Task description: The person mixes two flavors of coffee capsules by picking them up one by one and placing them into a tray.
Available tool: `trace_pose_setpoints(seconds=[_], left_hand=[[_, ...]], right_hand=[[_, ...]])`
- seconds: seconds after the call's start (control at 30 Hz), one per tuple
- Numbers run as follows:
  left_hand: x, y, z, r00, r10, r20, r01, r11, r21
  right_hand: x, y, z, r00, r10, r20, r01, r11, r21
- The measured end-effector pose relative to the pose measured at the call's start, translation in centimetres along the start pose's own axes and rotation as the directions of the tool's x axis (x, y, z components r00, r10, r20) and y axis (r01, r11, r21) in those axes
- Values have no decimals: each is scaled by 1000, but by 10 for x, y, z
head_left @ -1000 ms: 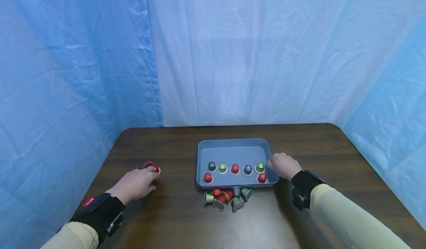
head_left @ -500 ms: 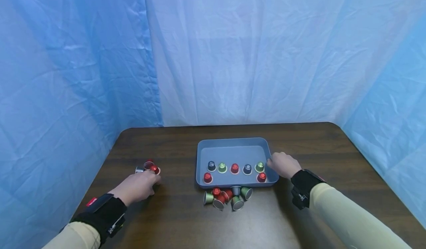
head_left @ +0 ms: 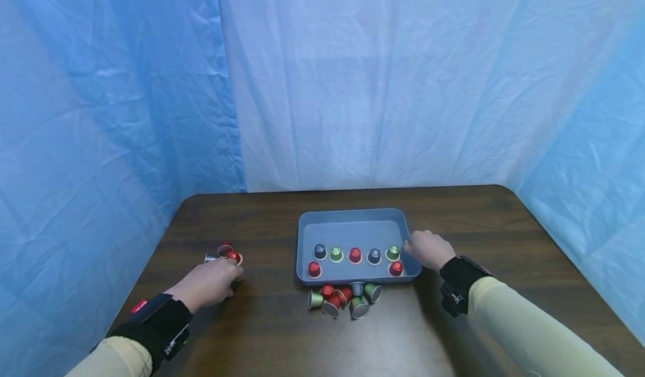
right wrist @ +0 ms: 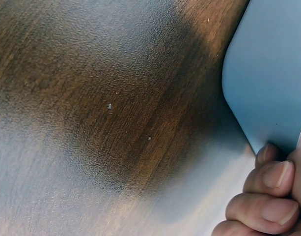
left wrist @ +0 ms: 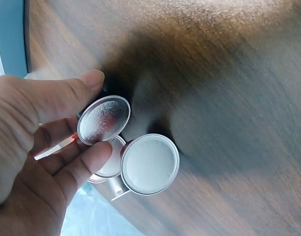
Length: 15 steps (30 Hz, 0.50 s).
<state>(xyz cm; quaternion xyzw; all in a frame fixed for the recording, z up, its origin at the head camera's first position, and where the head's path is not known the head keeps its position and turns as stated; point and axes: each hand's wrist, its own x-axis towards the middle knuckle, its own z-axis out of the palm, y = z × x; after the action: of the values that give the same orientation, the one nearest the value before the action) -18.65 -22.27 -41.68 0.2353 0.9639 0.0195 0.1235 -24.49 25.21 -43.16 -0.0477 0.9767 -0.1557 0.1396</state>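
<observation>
Head view shows the dark wooden worktop [head_left: 262, 332] boxed in by blue sheeting [head_left: 101, 113], with the grey-blue tray [head_left: 353, 215] as the fixed mark for everything else. At the tray's right wall rests the right hand [head_left: 428, 249]; from the right wrist view its fingers [right wrist: 268, 177] are curled against the tray's outer wall, apparently to steady it while it is filled. Inside the tray seven coffee capsules [head_left: 355, 255] stand flat side down, five in a row and one red at each near corner, spaced as if being laid out in order. Just in front of the tray's near edge a loose heap of capsules [head_left: 342, 299] lies tipped on its sides, a stock within easy reach. Well to the left of the tray, the left hand [head_left: 206, 283] works at a small separate cluster of capsules [head_left: 225, 254]. The left wrist view shows its thumb and forefinger pinching one foil-lidded capsule [left wrist: 103, 119] by the rim, foil toward the camera, while another foil-lidded capsule [left wrist: 150, 163] lies just beside it.
</observation>
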Motion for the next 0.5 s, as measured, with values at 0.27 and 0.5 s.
trace_pose_setpoints(seconds=[0.27, 0.5], left_hand=[[-3, -1, -1, 1000, 5, -1, -5, 1000, -25], [-3, 2, -8, 1000, -3, -26, 4, 1000, 17]], right_hand=[[-2, -1, 0, 1000, 6, 3, -6, 1000, 7], [-2, 0, 0, 1000, 5, 2, -5, 1000, 12]])
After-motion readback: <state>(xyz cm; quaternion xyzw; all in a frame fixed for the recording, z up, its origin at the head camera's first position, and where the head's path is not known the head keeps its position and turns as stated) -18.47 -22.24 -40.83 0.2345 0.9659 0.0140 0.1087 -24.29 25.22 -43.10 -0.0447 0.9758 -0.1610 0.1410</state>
